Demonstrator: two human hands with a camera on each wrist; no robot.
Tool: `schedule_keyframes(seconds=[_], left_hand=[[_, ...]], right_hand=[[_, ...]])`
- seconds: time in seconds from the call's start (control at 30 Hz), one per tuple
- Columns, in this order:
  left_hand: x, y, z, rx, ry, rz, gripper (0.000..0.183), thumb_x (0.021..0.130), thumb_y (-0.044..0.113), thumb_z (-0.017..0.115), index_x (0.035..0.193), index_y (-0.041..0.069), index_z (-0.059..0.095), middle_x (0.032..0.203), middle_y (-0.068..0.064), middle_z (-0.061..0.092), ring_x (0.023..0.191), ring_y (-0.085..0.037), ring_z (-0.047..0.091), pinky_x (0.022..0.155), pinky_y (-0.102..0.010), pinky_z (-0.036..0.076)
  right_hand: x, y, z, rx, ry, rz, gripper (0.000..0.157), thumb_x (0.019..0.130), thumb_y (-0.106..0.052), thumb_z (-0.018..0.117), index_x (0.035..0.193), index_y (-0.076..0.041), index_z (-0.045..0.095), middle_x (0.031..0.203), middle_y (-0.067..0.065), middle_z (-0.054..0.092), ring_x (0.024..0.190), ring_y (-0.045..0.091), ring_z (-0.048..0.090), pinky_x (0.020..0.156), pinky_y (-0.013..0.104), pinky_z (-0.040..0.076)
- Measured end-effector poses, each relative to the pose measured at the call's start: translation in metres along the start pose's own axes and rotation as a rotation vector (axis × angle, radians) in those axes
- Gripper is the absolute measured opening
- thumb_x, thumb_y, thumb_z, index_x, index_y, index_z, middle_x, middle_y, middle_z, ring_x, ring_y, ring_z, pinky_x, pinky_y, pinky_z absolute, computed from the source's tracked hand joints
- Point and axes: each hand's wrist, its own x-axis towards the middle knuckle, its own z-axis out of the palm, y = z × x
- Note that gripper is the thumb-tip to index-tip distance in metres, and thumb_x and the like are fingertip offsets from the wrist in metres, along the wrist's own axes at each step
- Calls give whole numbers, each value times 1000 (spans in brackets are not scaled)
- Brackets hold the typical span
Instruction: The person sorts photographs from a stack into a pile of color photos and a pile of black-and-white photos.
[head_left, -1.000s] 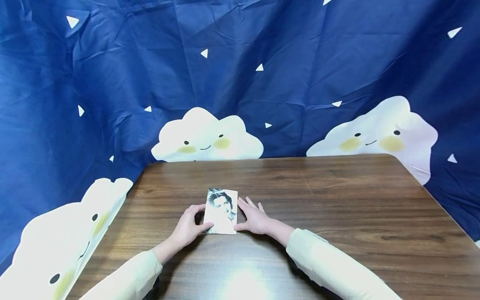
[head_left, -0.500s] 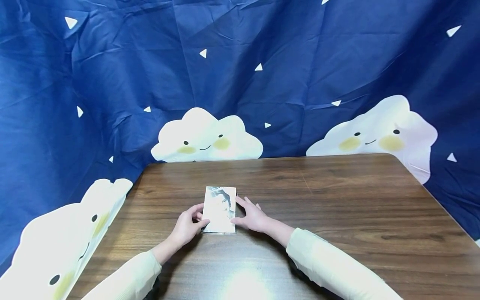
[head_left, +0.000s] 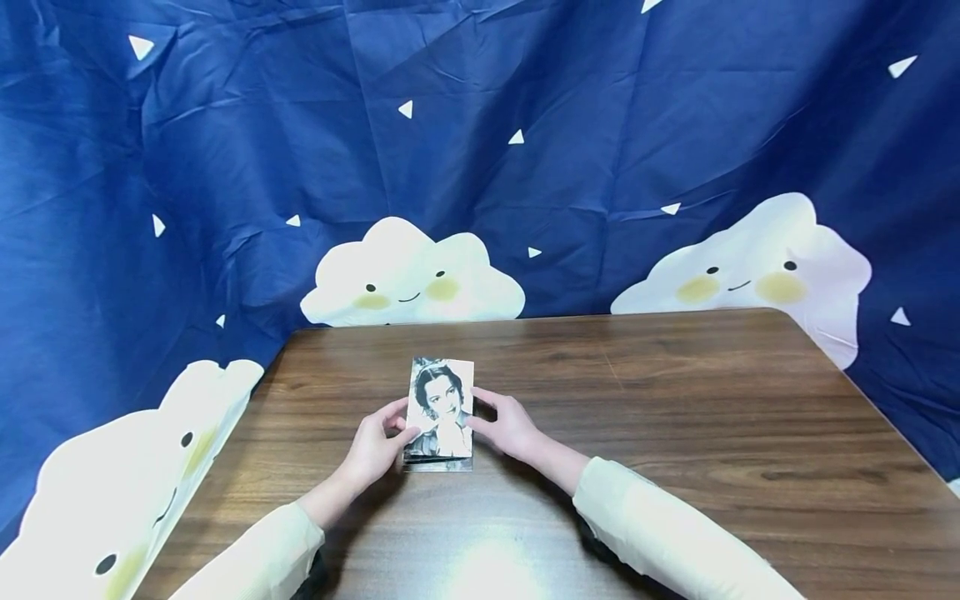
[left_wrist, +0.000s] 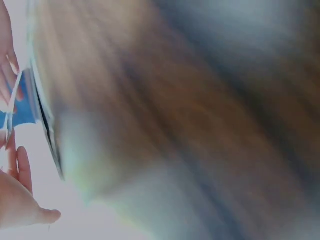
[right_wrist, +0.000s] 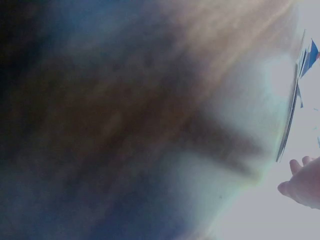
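Observation:
A black-and-white portrait photo card (head_left: 441,396) is held by its two long sides, raised at a slant over the table. My left hand (head_left: 371,446) pinches its left side, thumb on the front near the lower corner. At the right edge, my right hand (head_left: 513,427) grips with thumb and fingers. Below the card's near edge shows a strip of another card or thin stack (head_left: 442,467) on the table. The left wrist view shows the thin edge of the raised card (left_wrist: 12,107) between both hands, apart from the dark-edged stack (left_wrist: 46,125).
The brown wood-grain table (head_left: 675,417) spreads around the hands, with a bright light reflection near its front. Behind and to the left hangs a blue curtain (head_left: 480,125) with white clouds and triangles. Both wrist views are blurred and overexposed in places.
The top photo card has come up off the cards beneath and moved slightly away, uncovering the strip at the near edge. Both hands have risen with it; glare on the picture has gone.

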Motion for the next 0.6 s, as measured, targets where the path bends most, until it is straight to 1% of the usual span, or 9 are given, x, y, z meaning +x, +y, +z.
schedule_keyframes(seconds=[0.07, 0.13, 0.2, 0.23, 0.27, 0.37, 0.43, 0.5, 0.6], left_hand=[[2, 5, 3, -16, 5, 9, 46, 83, -1, 73, 126, -8, 58, 72, 0, 63, 81, -20, 61, 88, -44, 44], [4, 10, 5, -35, 8, 7, 45, 84, -1, 72, 126, -9, 57, 73, -1, 64, 80, -21, 62, 87, -42, 45], [6, 14, 8, -54, 12, 3, 46, 84, -1, 72, 126, -9, 57, 73, -2, 64, 79, -19, 61, 84, -38, 45], [7, 16, 9, -64, 16, 4, 46, 84, -1, 72, 127, -9, 56, 73, -2, 64, 79, -19, 60, 84, -36, 44], [8, 18, 11, -71, 16, 6, 46, 84, -1, 73, 127, -9, 57, 73, -2, 64, 78, -18, 60, 84, -36, 43], [11, 26, 17, -97, 16, 11, 47, 84, -1, 73, 127, -9, 57, 74, -2, 64, 78, -19, 57, 88, -39, 42], [14, 31, 21, -101, 17, 21, 47, 84, 0, 73, 127, -9, 56, 73, -2, 63, 81, -20, 58, 94, -43, 40], [17, 35, 26, -112, 21, 31, 49, 84, -1, 72, 129, -8, 55, 73, -2, 63, 79, -20, 57, 94, -45, 40], [22, 39, 34, -115, 29, 45, 53, 84, 0, 73, 133, -4, 54, 73, -1, 63, 75, -17, 57, 89, -38, 42]], right_hand=[[1, 0, -2, 52, 41, -19, 50, 91, -13, 67, 137, 1, 52, 122, 22, 63, 95, 32, 67, 87, 41, 51], [2, 0, -4, 101, 83, -38, 46, 90, -7, 67, 133, 5, 54, 113, 20, 67, 110, 30, 62, 90, 38, 50], [3, 2, -5, 149, 119, -44, 44, 89, -2, 67, 130, 7, 56, 102, 18, 70, 102, 30, 65, 84, 35, 53], [4, 3, -7, 158, 141, -52, 43, 88, 0, 68, 129, 7, 57, 97, 16, 71, 98, 28, 67, 84, 32, 53], [4, 3, -8, 161, 161, -59, 41, 87, 1, 68, 127, 8, 58, 92, 15, 72, 93, 26, 68, 81, 30, 53], [4, 6, -15, 161, 208, -76, 39, 85, 5, 69, 124, 8, 61, 82, 9, 70, 82, 19, 65, 73, 25, 51], [3, 8, -21, 151, 232, -72, 39, 85, 6, 69, 123, 7, 62, 80, 7, 69, 78, 16, 63, 70, 23, 50], [3, 9, -27, 139, 250, -63, 39, 85, 5, 70, 123, 7, 62, 80, 6, 68, 77, 15, 61, 69, 22, 49], [2, 11, -35, 129, 274, -52, 39, 84, 5, 71, 122, 6, 63, 87, 10, 69, 79, 17, 63, 71, 22, 50]])
